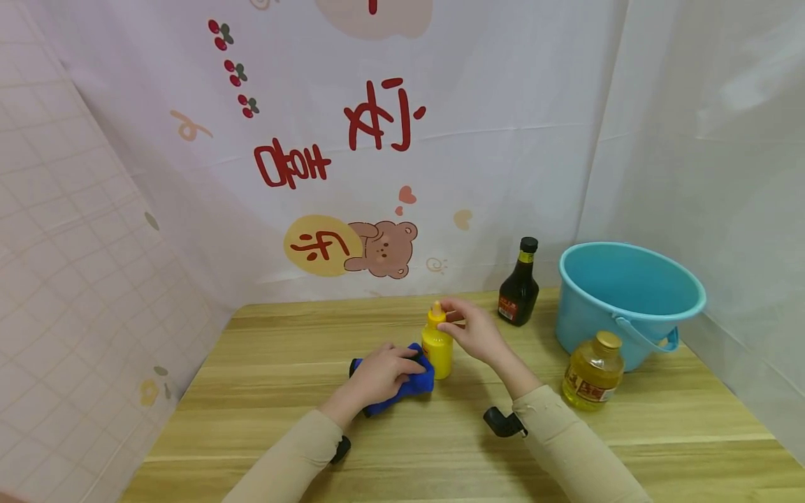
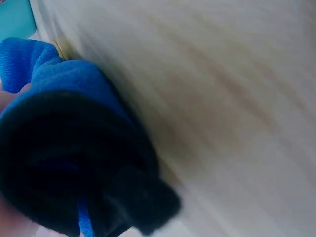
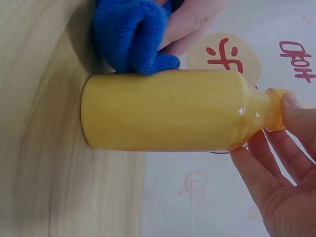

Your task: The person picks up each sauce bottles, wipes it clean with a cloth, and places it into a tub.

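Two bare hands worked close together over a wood-grained tabletop (image 1: 264,391). A smooth, glossy yellow squeeze bottle (image 1: 438,353), cylindrical with shoulders narrowing to a slim neck, stood upright on the boards. The right hand (image 1: 473,334) was partly closed at its top, thumb against the yellow cap (image 3: 274,116) and fingertips around the neck and shoulder, so the body hung below that grasp, its base on the table. Against the bottle's left side lay a fuzzy blue cloth (image 1: 418,385), bunched into soft folds, its dark-edged end rolled into a rough tube. The left hand (image 1: 381,377) rested over this cloth with bent fingers gripping it, the bottle just beyond the fingertips. To the right stood a dark glass sauce bottle (image 1: 518,293), a ribbed-neck jar of yellow oil (image 1: 591,381) and a light blue plastic bucket (image 1: 581,314).
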`<state>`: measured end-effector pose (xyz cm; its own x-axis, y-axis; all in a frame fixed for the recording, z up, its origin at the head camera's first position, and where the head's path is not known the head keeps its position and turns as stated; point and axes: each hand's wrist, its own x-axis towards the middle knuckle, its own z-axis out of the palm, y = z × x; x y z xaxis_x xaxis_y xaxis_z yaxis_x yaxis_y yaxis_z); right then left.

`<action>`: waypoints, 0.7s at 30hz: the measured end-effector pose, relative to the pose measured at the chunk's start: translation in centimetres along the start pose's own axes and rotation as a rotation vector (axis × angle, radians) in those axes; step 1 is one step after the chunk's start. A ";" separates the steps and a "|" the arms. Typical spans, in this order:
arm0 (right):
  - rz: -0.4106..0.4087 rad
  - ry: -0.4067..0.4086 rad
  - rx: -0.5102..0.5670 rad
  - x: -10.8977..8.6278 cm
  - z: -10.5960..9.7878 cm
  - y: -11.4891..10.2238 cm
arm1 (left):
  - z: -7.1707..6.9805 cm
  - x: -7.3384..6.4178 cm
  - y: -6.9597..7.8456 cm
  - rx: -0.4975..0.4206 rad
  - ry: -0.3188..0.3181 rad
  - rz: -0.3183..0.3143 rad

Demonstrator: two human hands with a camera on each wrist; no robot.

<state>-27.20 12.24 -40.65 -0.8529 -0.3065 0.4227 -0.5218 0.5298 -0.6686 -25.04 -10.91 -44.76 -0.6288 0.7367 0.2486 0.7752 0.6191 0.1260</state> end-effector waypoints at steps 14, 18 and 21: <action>-0.003 0.013 0.008 0.0 0.1 0.0 | -1.4 0.1 -0.9 -0.028 -0.068 -0.051; -0.002 0.010 0.008 -0.1 0.0 -0.1 | -2.9 0.0 -1.5 -0.080 0.017 -0.108; 0.004 0.008 0.012 -0.1 0.0 -0.1 | -4.2 0.2 -1.6 -0.121 0.124 -0.132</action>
<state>-27.05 12.19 -40.59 -0.8549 -0.2980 0.4247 -0.5184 0.5219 -0.6774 -26.10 -12.90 -40.90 -0.7187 0.6079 0.3374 0.6931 0.6653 0.2776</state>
